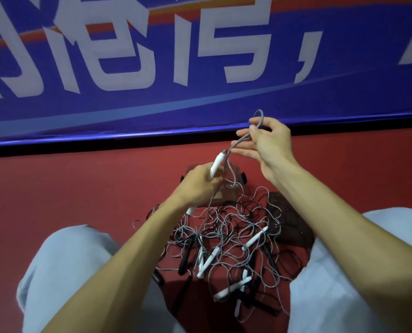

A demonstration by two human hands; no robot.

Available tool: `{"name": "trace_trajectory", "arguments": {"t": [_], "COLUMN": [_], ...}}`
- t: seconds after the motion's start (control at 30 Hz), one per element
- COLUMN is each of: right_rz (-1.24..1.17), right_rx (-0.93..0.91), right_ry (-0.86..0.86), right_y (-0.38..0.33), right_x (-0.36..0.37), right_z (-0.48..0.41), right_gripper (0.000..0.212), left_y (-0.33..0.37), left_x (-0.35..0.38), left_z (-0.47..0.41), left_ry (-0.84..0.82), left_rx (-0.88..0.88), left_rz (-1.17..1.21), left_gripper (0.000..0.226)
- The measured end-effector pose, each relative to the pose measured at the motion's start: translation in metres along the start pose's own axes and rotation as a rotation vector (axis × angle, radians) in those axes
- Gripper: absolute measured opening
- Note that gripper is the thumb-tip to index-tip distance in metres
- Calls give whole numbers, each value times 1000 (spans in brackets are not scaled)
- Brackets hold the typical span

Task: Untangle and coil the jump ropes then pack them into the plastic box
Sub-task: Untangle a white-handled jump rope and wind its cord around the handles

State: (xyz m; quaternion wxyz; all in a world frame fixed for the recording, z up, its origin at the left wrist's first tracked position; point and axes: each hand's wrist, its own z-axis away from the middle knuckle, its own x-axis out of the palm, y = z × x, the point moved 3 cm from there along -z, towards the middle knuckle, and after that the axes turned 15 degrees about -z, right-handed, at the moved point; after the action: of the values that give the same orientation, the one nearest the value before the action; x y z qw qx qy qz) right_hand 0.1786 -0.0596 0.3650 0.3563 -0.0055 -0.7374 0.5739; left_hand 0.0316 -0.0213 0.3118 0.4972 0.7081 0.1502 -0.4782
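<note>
Knees (80, 260): grey trousers at the lower left and lower right, either side of the pile.
Tangle (226, 241): grey and black ropes with white and black handles, lower centre on the red floor (56, 188); all are knotted together and none is coiled.
Left hand (200, 183): centre of frame, fingers curled round a white handle (216, 164).
Right hand (269, 140): above and right of centre, thumb and forefinger pinching a loop of grey rope (243, 138) that runs from that handle; the other fingers are spread.
Plastic box (238, 175): clear, on the floor just behind the left hand and partly hidden; no coil shows inside.
Banner (200, 99): blue with white lettering, across the top.
Stage: judged early. One rope is being drawn free; untangling, coiling and packing all remain.
</note>
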Motion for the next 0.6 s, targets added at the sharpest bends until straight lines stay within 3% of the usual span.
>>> {"name": "trace_trajectory", "arguments": {"t": [0.23, 0.37, 0.5, 0.6], "right_rz": [-87, 14, 295, 519], "right_rx": [34, 100, 191, 233], "right_ry": [-18, -58, -193, -350], "right_y": [1, 10, 29, 46], "right_x": [-3, -5, 0, 2], "right_z": [-4, -8, -4, 2], "right_gripper": [17, 19, 15, 32], "left_y": [3, 8, 18, 23], "left_x": [-2, -18, -41, -57], "left_z": [0, 2, 9, 14], "left_ry": [167, 256, 300, 330], "left_rx": [8, -53, -49, -30], "left_rz": [153, 627, 958, 1197], "left_gripper": [18, 14, 9, 5]}}
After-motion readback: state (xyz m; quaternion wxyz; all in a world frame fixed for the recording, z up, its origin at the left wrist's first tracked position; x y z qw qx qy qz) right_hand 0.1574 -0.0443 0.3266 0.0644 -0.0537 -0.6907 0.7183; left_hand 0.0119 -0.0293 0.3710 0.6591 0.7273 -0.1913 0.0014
